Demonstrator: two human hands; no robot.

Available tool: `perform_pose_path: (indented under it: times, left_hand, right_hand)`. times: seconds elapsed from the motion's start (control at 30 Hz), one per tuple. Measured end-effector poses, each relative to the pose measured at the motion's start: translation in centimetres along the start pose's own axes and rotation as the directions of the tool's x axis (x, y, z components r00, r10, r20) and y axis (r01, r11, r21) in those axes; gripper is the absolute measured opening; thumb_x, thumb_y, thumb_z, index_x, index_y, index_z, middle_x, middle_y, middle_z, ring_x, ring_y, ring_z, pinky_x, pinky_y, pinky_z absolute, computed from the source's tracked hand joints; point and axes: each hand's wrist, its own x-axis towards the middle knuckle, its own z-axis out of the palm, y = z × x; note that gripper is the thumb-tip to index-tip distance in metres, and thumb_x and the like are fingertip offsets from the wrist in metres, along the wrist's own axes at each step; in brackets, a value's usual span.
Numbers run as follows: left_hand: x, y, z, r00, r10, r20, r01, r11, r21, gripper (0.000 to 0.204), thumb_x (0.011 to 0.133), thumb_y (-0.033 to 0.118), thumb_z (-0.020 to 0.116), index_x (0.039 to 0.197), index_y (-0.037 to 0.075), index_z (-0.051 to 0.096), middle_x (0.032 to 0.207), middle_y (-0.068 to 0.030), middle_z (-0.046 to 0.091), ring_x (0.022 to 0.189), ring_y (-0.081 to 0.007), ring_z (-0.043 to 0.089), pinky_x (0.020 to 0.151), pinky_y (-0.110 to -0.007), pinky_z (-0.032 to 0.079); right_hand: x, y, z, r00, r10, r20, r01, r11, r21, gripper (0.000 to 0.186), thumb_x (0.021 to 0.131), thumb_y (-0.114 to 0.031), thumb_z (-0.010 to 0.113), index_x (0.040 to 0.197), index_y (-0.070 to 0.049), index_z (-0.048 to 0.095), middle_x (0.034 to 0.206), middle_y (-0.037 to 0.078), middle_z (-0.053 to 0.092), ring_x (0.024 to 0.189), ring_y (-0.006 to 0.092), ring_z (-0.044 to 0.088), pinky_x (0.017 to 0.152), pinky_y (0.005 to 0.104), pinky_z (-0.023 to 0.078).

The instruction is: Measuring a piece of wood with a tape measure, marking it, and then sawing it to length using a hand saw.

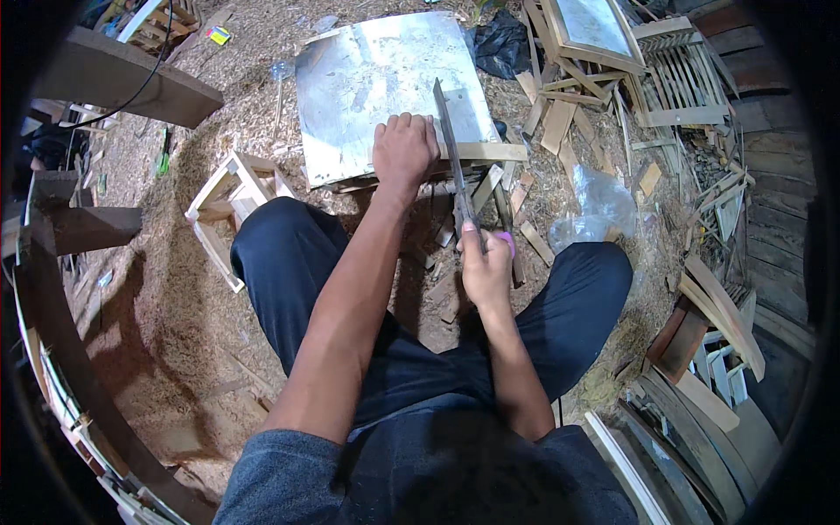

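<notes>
My right hand [487, 269] is closed around the handle of a handsaw [451, 144], and something pink shows beside its fingers. The saw's long, narrow blade points away from me and crosses a pale wooden strip [490, 152]. My left hand [406, 150] is closed over the left part of that strip, just left of the blade, and presses it at the near edge of a worn whitish board [385, 70]. The strip's free end juts out to the right past the board. The left fingertips are hidden under the hand.
Wood shavings cover the floor, with offcuts [535, 242] between my knees. A small wooden frame [241, 188] stands by my left knee. A clear plastic bag [595, 210] and stacked wooden frames [604, 35] lie right. Thick beams [131, 83] stand left; planks [700, 437] lie lower right.
</notes>
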Motion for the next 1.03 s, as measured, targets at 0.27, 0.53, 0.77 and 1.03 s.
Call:
perform_pose_path:
  times: [0.27, 0.53, 0.77, 1.03]
  left_hand:
    - [0.3, 0.4, -0.2, 1.000, -0.018, -0.013, 0.018, 1.000, -0.001, 0.026, 0.094, 0.021, 0.057, 0.074, 0.006, 0.062, 0.077, -0.0123, 0.062, 0.078, -0.0299, 0.060, 0.072, -0.042, 0.044]
    - [0.4, 0.4, 0.4, 0.999, 0.006, -0.033, -0.006, 1.000, -0.006, 0.024, 0.094, 0.020, 0.058, 0.074, 0.007, 0.061, 0.074, -0.0113, 0.059, 0.075, -0.0294, 0.059, 0.070, -0.041, 0.043]
    - [-0.1, -0.2, 0.1, 1.000, -0.002, -0.012, 0.001, 0.999, -0.045, 0.022, 0.093, 0.021, 0.058, 0.076, 0.007, 0.063, 0.075, -0.0113, 0.060, 0.076, -0.0296, 0.059, 0.070, -0.042, 0.043]
    - [0.4, -0.1, 0.2, 0.998, -0.047, 0.044, 0.047, 0.999, 0.008, 0.025, 0.093, 0.026, 0.058, 0.077, 0.008, 0.066, 0.080, -0.0107, 0.063, 0.083, -0.0285, 0.061, 0.078, -0.042, 0.044]
  right_hand:
    - [2.5, 0.2, 1.1, 0.995, 0.089, 0.033, -0.091, 0.994, 0.054, 0.048, 0.099, -0.038, 0.057, 0.070, 0.000, 0.063, 0.053, 0.003, 0.052, 0.051, 0.0125, 0.051, 0.052, 0.0332, 0.040]
    - [4.7, -0.9, 3.3, 0.999, -0.024, -0.047, 0.024, 1.000, 0.008, 0.052, 0.100, -0.039, 0.055, 0.071, 0.003, 0.062, 0.056, 0.014, 0.059, 0.052, 0.0232, 0.059, 0.054, 0.0385, 0.043]
    - [-4.9, -1.3, -2.0, 0.968, 0.222, 0.113, -0.237, 0.961, 0.143, 0.044, 0.104, -0.029, 0.051, 0.067, -0.006, 0.052, 0.059, -0.005, 0.046, 0.053, 0.0052, 0.040, 0.049, 0.0257, 0.030]
    - [-1.1, -3.5, 0.7, 0.999, 0.031, -0.013, -0.027, 0.969, 0.247, 0.042, 0.104, -0.032, 0.051, 0.070, -0.007, 0.051, 0.060, -0.005, 0.044, 0.052, 0.0045, 0.037, 0.049, 0.0237, 0.028]
